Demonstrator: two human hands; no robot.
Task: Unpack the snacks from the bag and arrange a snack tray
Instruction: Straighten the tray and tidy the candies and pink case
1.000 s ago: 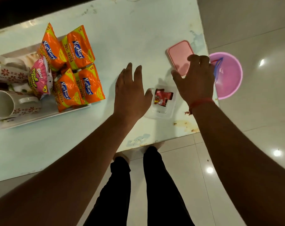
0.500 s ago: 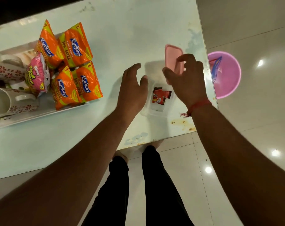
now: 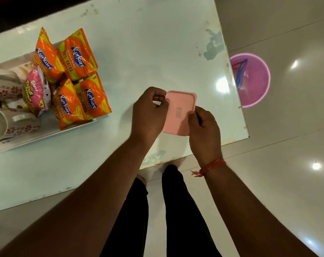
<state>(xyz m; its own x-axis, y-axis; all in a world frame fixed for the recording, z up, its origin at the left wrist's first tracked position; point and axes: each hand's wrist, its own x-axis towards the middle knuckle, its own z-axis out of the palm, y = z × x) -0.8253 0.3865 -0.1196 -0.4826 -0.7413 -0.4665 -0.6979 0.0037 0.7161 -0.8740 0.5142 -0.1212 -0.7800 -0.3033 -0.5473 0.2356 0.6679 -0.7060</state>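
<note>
A pink rectangular lid (image 3: 179,112) lies flat over the spot where the small clear box stood; the box and its red packet are hidden beneath it. My left hand (image 3: 150,112) pinches the lid's left edge. My right hand (image 3: 203,127) grips its near right corner. On the left, a white tray (image 3: 46,135) carries several orange Kurkure packets (image 3: 77,54) and one pink Bingo packet (image 3: 37,89).
Two white floral mugs (image 3: 1,123) lie on the tray's left side. A pink bucket (image 3: 254,80) with a blue wrapper inside stands on the floor beyond the table's right edge (image 3: 237,86). My legs are below the table's near edge.
My right hand lifted the pink lid from the table and brought it over the clear box. My left hand came in to hold the lid's left edge. The red packet is now covered.
</note>
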